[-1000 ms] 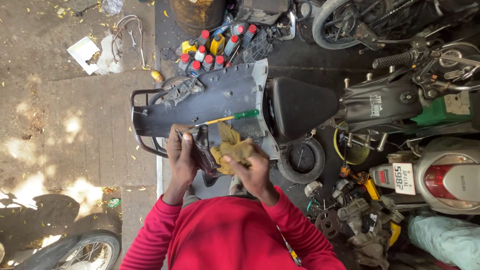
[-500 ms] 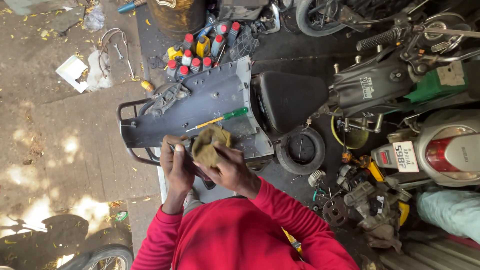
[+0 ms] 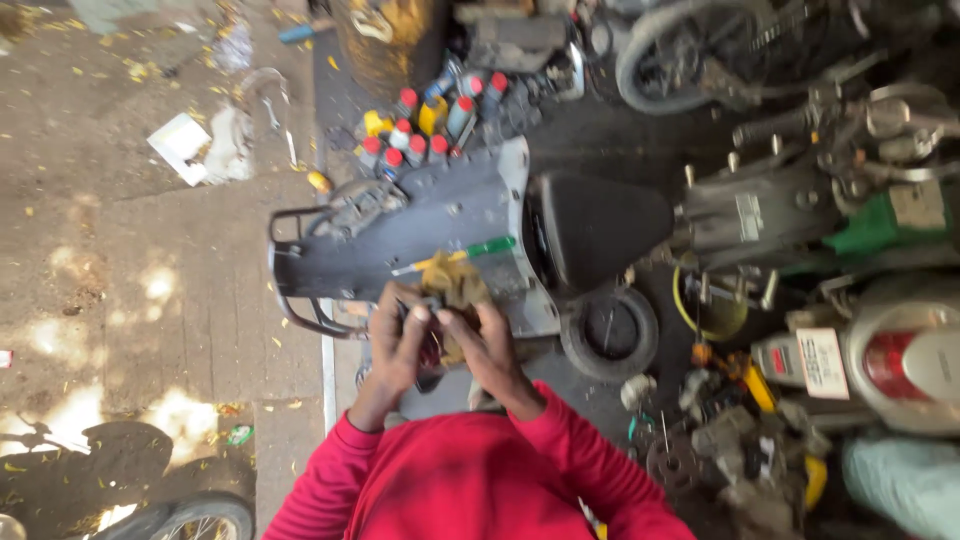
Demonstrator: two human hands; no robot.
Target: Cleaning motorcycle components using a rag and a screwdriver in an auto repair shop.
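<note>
Head view: left hand (image 3: 400, 340) and right hand (image 3: 487, 345) both close around a crumpled yellowish rag (image 3: 455, 288), held above the grey scooter body panel (image 3: 440, 225); a green-handled screwdriver (image 3: 460, 254) lies on the panel just beyond, red-capped bottles (image 3: 420, 140) further out

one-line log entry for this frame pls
left hand: on rag | right hand: grips yellow-brown rag | beyond: screwdriver on grey scooter panel
</note>
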